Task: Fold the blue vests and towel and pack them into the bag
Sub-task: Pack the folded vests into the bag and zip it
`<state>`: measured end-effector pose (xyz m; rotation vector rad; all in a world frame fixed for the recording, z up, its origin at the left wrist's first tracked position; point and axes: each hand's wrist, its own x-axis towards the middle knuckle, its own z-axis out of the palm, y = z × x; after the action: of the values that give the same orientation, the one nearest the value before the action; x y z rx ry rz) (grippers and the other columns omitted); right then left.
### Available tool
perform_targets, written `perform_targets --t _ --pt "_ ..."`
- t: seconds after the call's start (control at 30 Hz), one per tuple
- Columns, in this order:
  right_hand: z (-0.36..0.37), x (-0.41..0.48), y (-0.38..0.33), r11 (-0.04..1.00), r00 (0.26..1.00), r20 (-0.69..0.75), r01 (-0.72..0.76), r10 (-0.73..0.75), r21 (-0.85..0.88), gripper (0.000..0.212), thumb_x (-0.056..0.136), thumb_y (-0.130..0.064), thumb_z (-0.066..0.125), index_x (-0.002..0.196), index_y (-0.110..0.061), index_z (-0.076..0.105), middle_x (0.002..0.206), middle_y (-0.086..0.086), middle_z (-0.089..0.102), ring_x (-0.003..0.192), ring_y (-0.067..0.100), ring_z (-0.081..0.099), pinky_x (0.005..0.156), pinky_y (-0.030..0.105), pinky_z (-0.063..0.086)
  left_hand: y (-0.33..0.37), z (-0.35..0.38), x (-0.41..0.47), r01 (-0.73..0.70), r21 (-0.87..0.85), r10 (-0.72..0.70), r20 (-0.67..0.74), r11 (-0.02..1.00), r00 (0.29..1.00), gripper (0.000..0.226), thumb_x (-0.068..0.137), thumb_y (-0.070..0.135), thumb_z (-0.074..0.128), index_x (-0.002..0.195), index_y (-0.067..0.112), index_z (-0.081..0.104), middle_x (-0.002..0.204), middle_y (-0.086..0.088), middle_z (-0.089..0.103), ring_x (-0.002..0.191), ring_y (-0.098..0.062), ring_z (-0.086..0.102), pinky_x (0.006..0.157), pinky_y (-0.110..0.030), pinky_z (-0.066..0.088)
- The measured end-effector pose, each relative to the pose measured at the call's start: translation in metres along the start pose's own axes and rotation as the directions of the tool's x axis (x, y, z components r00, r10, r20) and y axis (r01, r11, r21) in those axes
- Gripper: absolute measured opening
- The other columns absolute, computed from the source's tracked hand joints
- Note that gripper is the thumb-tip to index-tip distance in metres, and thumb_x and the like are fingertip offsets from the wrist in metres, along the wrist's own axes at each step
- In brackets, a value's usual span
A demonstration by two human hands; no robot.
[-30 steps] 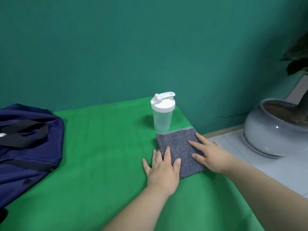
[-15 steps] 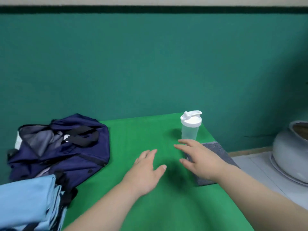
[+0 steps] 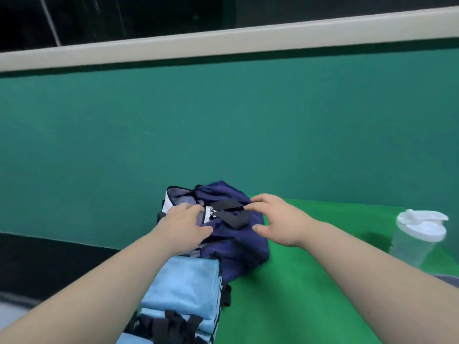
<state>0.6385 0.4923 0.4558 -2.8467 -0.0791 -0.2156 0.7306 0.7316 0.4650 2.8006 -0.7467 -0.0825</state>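
A navy blue bag point(image 3: 236, 247) with black handles lies at the table's far left, its mouth partly open toward the wall. My left hand point(image 3: 185, 225) rests on the bag's left side near the opening, fingers spread. My right hand point(image 3: 278, 219) hovers over the bag's right side, fingers loosely curved, fingertips at a black handle point(image 3: 231, 204). A stack of folded light blue vests point(image 3: 183, 291) with black straps sits just in front of the bag. A sliver of the grey folded towel point(image 3: 447, 279) shows at the right edge.
A clear shaker bottle point(image 3: 417, 239) with a white flip lid stands at the right on the green table cloth point(image 3: 298, 294). A teal wall rises behind the table. The table's left edge runs beside the vests and bag.
The view swung left from the towel to the bag. Both hands left the towel, crossed the cloth and reached the bag; the left hand now touches it.
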Motion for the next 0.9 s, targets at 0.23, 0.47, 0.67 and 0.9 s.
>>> perform_targets --t 0.23,0.47,0.67,0.9 --pt "0.040 0.082 0.003 0.998 0.996 0.087 0.042 -0.037 -0.056 0.056 0.090 -0.028 0.063 0.144 -0.026 0.050 0.153 0.001 0.036 0.142 0.020 0.031 0.118 0.029 0.026 -0.034 0.028 0.048 0.068 0.091 -0.071 0.027 0.993 0.997 0.056 0.085 0.064 0.051 0.131 0.034 0.053 0.151 -0.001 0.032 0.144 -0.024 0.017 0.118 -0.046 0.018" --pt "0.104 0.165 0.036 0.991 0.986 0.162 0.061 -0.041 -0.120 0.059 0.081 -0.035 0.055 0.140 -0.032 0.052 0.152 0.000 0.036 0.145 0.022 0.026 0.115 0.044 0.033 -0.050 0.067 0.105 0.172 0.171 -0.193 0.117 0.970 0.974 0.077 0.081 0.081 0.036 0.136 0.029 0.054 0.160 -0.006 0.020 0.149 -0.031 0.003 0.118 -0.058 0.000" --pt "0.141 0.234 0.056 0.971 0.976 0.177 0.160 -0.128 -0.179 0.045 0.094 -0.023 0.049 0.136 -0.035 0.056 0.153 0.001 0.035 0.144 0.024 0.022 0.115 0.046 0.030 -0.063 0.092 0.142 0.305 0.252 -0.353 0.173 0.919 0.920 0.097 0.078 0.091 0.016 0.143 0.028 0.051 0.166 -0.007 0.002 0.151 -0.032 -0.010 0.115 -0.062 -0.010" --pt "0.178 0.291 0.048 0.857 0.878 0.417 0.389 -0.234 -0.338 0.056 0.094 -0.035 0.060 0.144 -0.050 0.039 0.165 0.000 0.015 0.152 0.031 0.002 0.121 0.052 0.013 -0.071 0.114 0.165 0.310 0.255 -0.389 0.374 0.916 0.842 0.100 0.078 0.089 0.034 0.154 0.023 0.033 0.166 -0.006 -0.012 0.149 -0.036 -0.020 0.115 -0.064 -0.010"
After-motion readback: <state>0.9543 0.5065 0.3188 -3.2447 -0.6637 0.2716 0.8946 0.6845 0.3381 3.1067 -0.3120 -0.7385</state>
